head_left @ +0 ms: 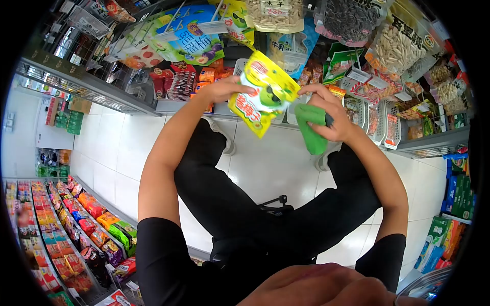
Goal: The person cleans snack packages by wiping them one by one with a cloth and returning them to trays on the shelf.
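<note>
A yellow snack bag (255, 109) with a green cartoon fruit in sunglasses on its front is held up before the shelf, tilted. My left hand (223, 91) is closed on its left edge, thumb over the front. My right hand (331, 113) grips a folded green cloth (312, 135), which hangs down from the palm. The fingertips of that same hand touch the upper right corner of the bag. A small dark piece shows between the cloth and my right palm; I cannot make out what it is.
Bags of seeds (403, 46) and a blue snack bag (191, 38) hang from hooks above. White plastic baskets (376, 122) with small packets line the low shelf. Shelves of bright packets (92, 214) stand at the left. A black stool base (278, 204) shows between my legs.
</note>
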`<act>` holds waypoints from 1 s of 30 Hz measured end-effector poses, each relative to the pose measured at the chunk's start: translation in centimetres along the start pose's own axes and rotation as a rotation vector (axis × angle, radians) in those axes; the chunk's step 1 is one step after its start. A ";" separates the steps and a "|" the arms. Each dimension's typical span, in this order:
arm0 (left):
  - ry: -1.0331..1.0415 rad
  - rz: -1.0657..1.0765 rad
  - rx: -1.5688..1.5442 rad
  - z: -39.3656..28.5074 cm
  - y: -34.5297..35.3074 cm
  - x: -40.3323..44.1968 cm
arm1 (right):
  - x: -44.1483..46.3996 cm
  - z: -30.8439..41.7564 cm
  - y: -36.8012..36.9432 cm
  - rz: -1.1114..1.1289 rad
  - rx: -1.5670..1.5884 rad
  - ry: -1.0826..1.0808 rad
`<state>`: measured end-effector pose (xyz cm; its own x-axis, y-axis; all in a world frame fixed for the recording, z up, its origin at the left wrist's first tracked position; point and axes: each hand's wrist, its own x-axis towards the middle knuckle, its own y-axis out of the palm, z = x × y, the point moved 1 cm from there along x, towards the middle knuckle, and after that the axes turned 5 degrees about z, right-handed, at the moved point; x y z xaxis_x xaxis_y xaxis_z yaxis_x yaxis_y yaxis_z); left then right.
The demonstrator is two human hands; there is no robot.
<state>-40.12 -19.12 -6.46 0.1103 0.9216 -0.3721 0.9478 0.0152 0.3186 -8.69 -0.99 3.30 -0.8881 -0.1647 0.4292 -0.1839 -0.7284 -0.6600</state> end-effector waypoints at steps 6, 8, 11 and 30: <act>0.263 -0.295 -0.126 -1.2 -3.3 -4.4 | -0.1 -0.3 1.3 0.149 -0.015 0.011; 0.350 -0.379 -0.178 -1.2 -4.0 -4.9 | -0.2 -0.4 1.7 0.179 0.004 0.030; 0.462 -0.438 -0.205 -1.7 -4.2 -5.3 | 0.0 -0.9 2.0 0.203 -0.012 0.022; 0.599 -0.474 -0.316 -3.7 -2.6 -4.0 | -0.8 -1.9 3.1 0.239 -0.063 0.033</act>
<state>-44.10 -21.44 -2.55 -0.5431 0.8391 -0.0294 0.7150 0.4806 0.5077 -9.37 -1.81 -0.28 -0.9224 -0.3050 0.2369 0.0079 -0.6282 -0.7780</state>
